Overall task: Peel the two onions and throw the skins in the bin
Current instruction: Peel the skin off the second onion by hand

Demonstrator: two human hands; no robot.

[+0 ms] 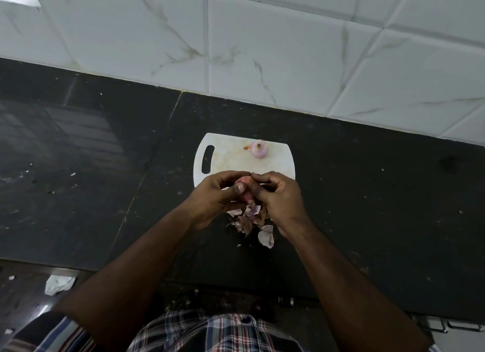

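Head view, single camera, looking down on a dark bench (367,194) with a tiled wall behind it.

Item 1: the second onion (243,180) is held above the near edge of the white cutting board (228,157). The left hand (215,194) grips it, fingers curled over the top and thumb pressed to its front. The right hand (278,194) is clenched in a pinch at the onion's right side, apparently on a strip of skin; the strip itself is hidden by the fingers.

Item 2: the first onion (259,149) sits peeled at 12 o'clock on the board, well apart from the hands.

Item 3: the skins (252,220) lie in a loose heap on the bench at 6 o'clock from the held onion, directly beneath the hands, off the board.

Item 4: a crumpled white scrap (59,284) lies at 8 o'clock, near the bench front. No bin is in view.

Risks, as judged:
- The heap lies near the bench front; a sweep of either wrist could scatter flakes onto the floor.
- The held onion is mostly covered, so remaining skin cannot be confirmed; thin layers may tear and leave patches.
- A moist peeled surface could slip from the left hand.
- The first onion is round and unrestrained; a knock to the board could roll it off.
- Small flakes may be missed when gathering for the bin.
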